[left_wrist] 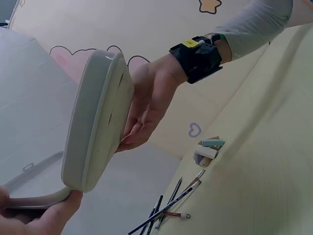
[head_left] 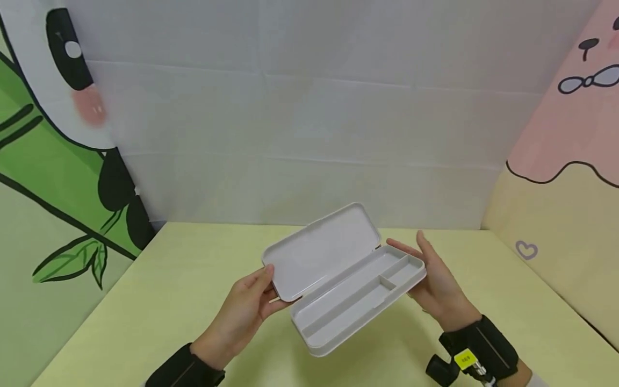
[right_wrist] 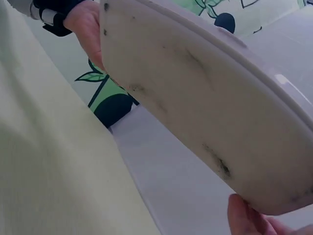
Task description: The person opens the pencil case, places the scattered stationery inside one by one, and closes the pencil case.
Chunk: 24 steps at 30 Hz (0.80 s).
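A white pencil case (head_left: 333, 317) is held in the air above the table, its lid (head_left: 321, 252) swung up and its divided inside bare. My left hand (head_left: 242, 301) pinches the left end near the hinge, thumb over the lid's edge and fingers beneath. At the other end, my right hand (head_left: 437, 285) supports the case from beneath and behind, thumb raised off it. Dark scuffs mark the case's underside (right_wrist: 195, 103) in the right wrist view. Part of the right hand's fingers is hidden behind the case.
In the left wrist view, several pencils (left_wrist: 166, 207) lie crossed on the pale yellow table (head_left: 217, 252), with erasers (left_wrist: 206, 151) heaped near them. The head view shows neither. A white sheet (head_left: 309, 118) hangs at the back, with cartoon-printed panels at both sides.
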Motion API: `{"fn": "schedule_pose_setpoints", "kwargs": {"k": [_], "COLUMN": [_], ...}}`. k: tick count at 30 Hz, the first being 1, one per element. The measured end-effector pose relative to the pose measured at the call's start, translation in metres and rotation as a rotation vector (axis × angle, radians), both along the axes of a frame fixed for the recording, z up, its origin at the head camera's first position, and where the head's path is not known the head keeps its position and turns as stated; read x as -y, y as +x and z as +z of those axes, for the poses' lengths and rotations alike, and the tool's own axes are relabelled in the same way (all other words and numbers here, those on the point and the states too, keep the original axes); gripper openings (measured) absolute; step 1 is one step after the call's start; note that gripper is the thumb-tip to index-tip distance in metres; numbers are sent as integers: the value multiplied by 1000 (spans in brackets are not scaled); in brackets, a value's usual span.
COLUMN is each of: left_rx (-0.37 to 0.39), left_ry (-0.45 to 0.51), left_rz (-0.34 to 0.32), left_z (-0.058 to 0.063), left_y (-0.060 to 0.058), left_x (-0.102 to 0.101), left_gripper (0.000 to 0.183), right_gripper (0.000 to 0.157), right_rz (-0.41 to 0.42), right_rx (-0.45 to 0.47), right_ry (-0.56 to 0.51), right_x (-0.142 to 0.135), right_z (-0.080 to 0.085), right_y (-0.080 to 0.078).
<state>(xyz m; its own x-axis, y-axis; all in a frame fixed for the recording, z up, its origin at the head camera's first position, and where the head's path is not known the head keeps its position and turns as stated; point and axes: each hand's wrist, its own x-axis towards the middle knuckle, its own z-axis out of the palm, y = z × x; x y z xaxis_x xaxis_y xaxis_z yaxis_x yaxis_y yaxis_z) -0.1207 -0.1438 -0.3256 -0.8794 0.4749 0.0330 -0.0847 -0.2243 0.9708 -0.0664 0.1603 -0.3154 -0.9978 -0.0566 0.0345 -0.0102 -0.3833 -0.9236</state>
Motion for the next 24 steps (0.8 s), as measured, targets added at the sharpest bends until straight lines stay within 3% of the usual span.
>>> {"fn": "schedule_pose_setpoints", "kwargs": {"k": [3,6,10,15,24], "left_rx": [-1,-8,-41,-68,-87], "left_ry": [-32,-53,-86,-176,-240], "left_rz": [-23,-60,-123,-173,-206], "left_z": [-4,-6,-8,-12,-24], "left_y": [-5,-10,-18,-24,-46], "left_x": [3,5,6,8,15], "left_gripper": [48,49,51,56,56], "right_gripper": [62,53,48,54,48], "right_rz": [123,172,131,82,60], "right_rx": [67,95,115,125,50], "right_ry": [114,244,404,579,670], "right_x": [-11,-16,-19,-17,-15], "right_z": [-6,-12,-19,-29,-40], "right_y": [-6,-9,-10,-11,-27]}}
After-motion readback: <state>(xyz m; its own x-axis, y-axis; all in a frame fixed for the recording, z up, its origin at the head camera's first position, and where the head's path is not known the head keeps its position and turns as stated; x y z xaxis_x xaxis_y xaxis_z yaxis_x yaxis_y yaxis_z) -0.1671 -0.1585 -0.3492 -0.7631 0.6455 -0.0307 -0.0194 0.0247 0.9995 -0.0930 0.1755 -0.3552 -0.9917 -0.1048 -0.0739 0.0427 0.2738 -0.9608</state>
